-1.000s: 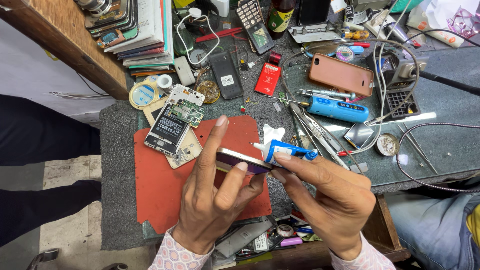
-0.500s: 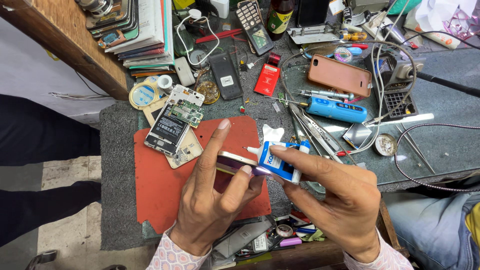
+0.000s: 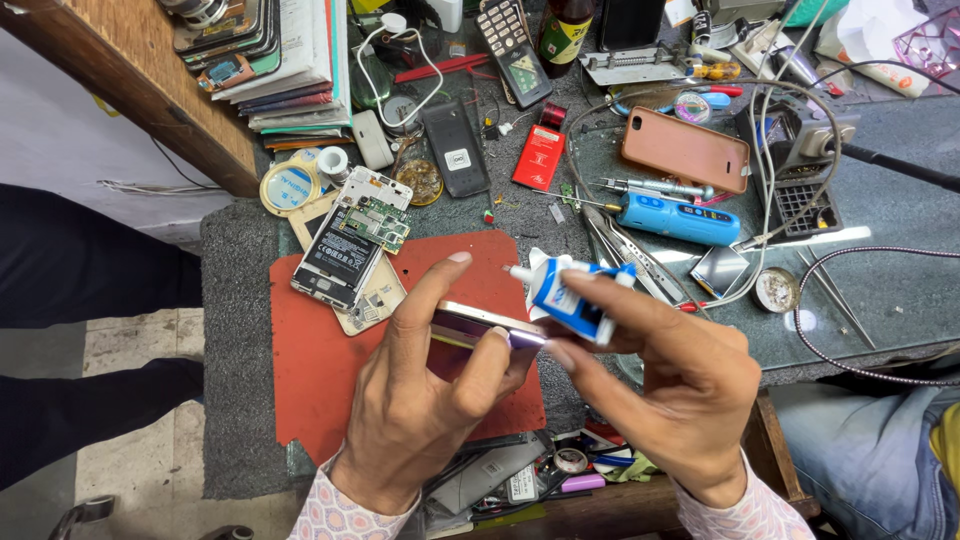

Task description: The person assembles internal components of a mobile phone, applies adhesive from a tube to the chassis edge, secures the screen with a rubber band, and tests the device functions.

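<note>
The worktop (image 3: 880, 300) was crowded with tools, cables and phone parts, and a red mat (image 3: 320, 370) lay on its near left part. Above the mat's right half the left hand (image 3: 420, 400) gripped a slim phone (image 3: 480, 322) edge-up, fingers along one long side and thumb under the other. The phone's long axis ran left to right, tilting slightly down toward the right hand (image 3: 680, 390). That hand pinched a small blue and white tube (image 3: 570, 295), its white nozzle pointing up and left, just above the phone's right end. The tube was the nearer of the two to the phone's upper edge, close to touching it. An opened phone (image 3: 345, 250) lay up and left on the mat's corner, well apart. The open room was over the mat to the left; tweezers (image 3: 625, 255) and a blue tool (image 3: 680, 218) crowded the right.
</note>
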